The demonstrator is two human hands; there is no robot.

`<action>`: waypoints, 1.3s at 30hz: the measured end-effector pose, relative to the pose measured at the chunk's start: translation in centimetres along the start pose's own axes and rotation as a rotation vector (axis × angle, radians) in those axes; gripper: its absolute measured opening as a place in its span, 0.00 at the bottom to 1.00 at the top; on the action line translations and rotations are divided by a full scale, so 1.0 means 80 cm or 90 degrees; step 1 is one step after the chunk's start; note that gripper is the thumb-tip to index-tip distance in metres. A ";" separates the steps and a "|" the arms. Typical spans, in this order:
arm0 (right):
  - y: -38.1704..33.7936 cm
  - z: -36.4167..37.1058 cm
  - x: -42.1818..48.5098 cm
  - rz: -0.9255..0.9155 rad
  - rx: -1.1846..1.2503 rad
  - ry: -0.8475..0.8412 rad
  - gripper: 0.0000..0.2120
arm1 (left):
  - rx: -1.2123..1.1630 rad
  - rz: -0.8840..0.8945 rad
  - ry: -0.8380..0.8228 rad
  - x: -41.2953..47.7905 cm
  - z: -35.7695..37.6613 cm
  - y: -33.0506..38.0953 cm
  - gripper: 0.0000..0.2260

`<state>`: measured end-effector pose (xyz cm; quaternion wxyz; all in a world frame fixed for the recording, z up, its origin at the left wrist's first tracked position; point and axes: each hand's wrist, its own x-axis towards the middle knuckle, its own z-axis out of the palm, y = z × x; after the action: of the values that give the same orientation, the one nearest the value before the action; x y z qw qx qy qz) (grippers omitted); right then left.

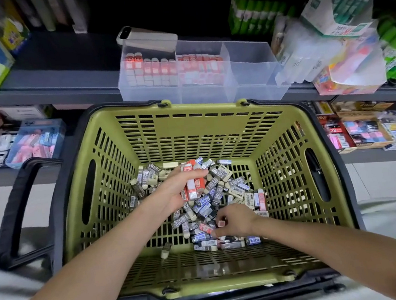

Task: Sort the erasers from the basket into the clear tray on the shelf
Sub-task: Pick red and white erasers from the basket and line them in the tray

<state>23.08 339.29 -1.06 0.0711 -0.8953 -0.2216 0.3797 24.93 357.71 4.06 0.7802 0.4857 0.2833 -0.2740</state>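
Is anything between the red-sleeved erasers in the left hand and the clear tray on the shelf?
Only the olive-green slatted plastic basket's far wall, which the left hand gripping the red-sleeved erasers must clear. The clear three-compartment tray is open on top, except where a flat beige object lies across the back of its left compartment.
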 end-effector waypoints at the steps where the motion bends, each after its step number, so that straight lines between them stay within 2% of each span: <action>1: 0.000 -0.001 0.002 -0.001 -0.012 0.008 0.24 | 0.002 -0.001 0.002 0.000 0.000 -0.001 0.22; 4: -0.011 0.005 0.004 -0.031 -0.143 0.023 0.27 | 0.017 -0.003 0.000 0.000 0.001 -0.002 0.24; 6: -0.020 0.006 0.006 -0.046 -0.175 0.021 0.26 | 0.026 -0.003 0.000 -0.001 0.001 -0.002 0.26; 11: -0.020 0.000 0.007 -0.051 -0.068 0.001 0.21 | 0.009 -0.001 -0.003 -0.002 -0.001 -0.001 0.22; 13: -0.013 0.000 0.003 -0.060 -0.031 0.003 0.19 | 0.016 0.000 -0.006 -0.003 -0.001 0.001 0.25; 15: -0.005 -0.008 -0.003 -0.066 0.031 -0.021 0.15 | 0.042 -0.002 -0.006 -0.005 -0.001 0.003 0.27; 17: -0.001 -0.027 -0.010 -0.071 0.157 -0.044 0.13 | 0.085 0.008 -0.013 -0.009 -0.001 0.007 0.27; 20: 0.000 -0.072 -0.020 -0.070 0.355 -0.042 0.13 | 0.192 0.047 -0.015 -0.016 0.001 0.017 0.25; 23: -0.009 -0.122 -0.031 -0.091 0.519 -0.072 0.11 | 0.220 0.067 -0.037 -0.024 0.003 0.032 0.26; 25: -0.020 -0.149 -0.036 -0.126 0.570 -0.087 0.10 | 0.195 0.085 -0.074 -0.030 0.003 0.041 0.28; 28: -0.040 -0.177 -0.041 -0.183 0.544 -0.086 0.11 | 0.117 0.128 -0.113 -0.038 0.003 0.053 0.28; 30: -0.052 -0.193 -0.044 -0.201 0.507 -0.078 0.13 | 0.092 0.158 -0.106 -0.046 0.003 0.061 0.27; 34: -0.069 -0.221 -0.049 -0.219 0.422 -0.031 0.09 | 0.076 0.213 -0.053 -0.058 0.005 0.081 0.22; 37: -0.076 -0.243 -0.056 -0.249 0.478 -0.031 0.04 | -0.031 0.218 -0.047 -0.065 0.007 0.097 0.22; 39: -0.077 -0.258 -0.062 -0.258 0.540 -0.020 0.07 | -0.136 0.185 -0.075 -0.070 0.007 0.109 0.16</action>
<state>32.61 343.41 18.49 0.5001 -0.7202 -0.2183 0.4284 27.30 361.32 13.50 0.8739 0.4192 0.1914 -0.1548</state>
